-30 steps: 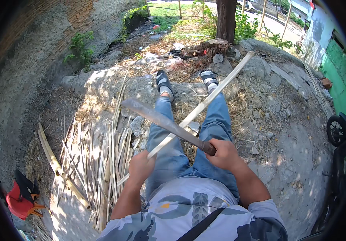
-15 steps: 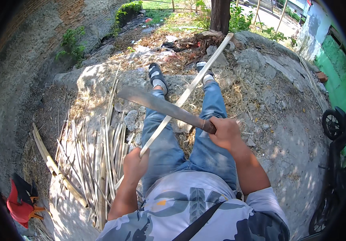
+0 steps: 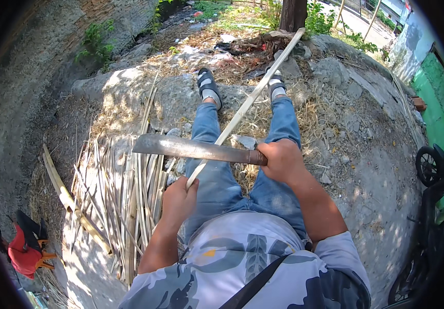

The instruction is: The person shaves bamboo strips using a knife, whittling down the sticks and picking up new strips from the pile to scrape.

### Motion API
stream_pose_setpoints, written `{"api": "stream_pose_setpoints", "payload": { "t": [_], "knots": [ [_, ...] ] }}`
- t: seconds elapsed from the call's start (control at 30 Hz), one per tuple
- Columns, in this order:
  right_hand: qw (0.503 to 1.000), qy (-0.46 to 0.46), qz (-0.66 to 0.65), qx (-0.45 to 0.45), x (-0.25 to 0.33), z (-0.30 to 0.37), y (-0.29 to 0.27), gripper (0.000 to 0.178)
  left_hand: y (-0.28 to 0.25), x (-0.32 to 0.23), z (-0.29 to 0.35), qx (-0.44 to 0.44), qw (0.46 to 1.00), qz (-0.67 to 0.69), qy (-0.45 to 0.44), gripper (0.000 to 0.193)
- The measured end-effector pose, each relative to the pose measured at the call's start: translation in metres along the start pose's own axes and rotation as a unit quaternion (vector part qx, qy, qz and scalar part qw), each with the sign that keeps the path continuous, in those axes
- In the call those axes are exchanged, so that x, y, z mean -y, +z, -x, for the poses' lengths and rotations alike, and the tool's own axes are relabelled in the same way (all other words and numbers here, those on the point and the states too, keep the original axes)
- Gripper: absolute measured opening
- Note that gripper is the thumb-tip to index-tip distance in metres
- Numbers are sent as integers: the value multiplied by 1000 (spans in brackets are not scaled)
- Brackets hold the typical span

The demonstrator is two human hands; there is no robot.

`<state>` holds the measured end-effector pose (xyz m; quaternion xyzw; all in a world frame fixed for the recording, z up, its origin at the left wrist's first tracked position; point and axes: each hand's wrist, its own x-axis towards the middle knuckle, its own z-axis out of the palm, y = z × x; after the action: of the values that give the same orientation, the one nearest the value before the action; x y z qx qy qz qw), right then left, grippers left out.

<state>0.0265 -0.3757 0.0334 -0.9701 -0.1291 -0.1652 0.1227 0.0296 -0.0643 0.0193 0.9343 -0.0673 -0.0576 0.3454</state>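
Observation:
My right hand (image 3: 283,160) is closed around the dark handle of a machete (image 3: 191,149). Its broad blade points left, lying across a long pale bamboo strip (image 3: 253,98). My left hand (image 3: 177,200) grips the strip near its lower end, thumb on top. From there the strip slants up and away to the right, between my outstretched legs, its far end near the tree trunk. The blade meets or passes over the strip a little beyond my left hand; whether they touch I cannot tell.
A pile of bamboo strips (image 3: 129,206) lies left of my legs, beside a longer split bamboo pole (image 3: 72,201). At the lower left sits a red and black object (image 3: 26,247). A motorcycle (image 3: 428,206) stands at the right. Ahead are rocks and a tree trunk (image 3: 293,15).
The machete has come closer to my body and swung more level, its tip lower. My left hand has shifted slightly right and up with the strip; the view has tilted a little.

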Motion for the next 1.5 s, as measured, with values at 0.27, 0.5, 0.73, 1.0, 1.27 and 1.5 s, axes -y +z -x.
{"api": "stream_pose_setpoints", "payload": {
  "t": [0.27, 0.5, 0.73, 1.0, 1.27, 1.5],
  "knots": [
    [998, -12, -46, 33, 17, -1, 17, 25, 11, 6, 0, 43, 998, 38, 27, 34],
    [999, -18, -37, -33, -2, -11, 6, 21, 2, 10, 1, -11, 999, 21, 28, 36],
    [999, -16, -31, 39, 22, -8, 16, 27, 10, 7, 8, -25, 999, 41, -6, 43],
    [999, -31, -27, -7, 11, -17, 5, 19, -3, 18, 7, -28, 999, 19, 11, 42],
    [998, -25, -50, 4, 33, -18, 16, 24, 9, 5, 5, -52, 998, 29, 28, 42],
    [1000, -15, -16, 13, 9, -23, 0, 22, -3, 18, 6, -34, 999, 24, 21, 47]
  ]
}}
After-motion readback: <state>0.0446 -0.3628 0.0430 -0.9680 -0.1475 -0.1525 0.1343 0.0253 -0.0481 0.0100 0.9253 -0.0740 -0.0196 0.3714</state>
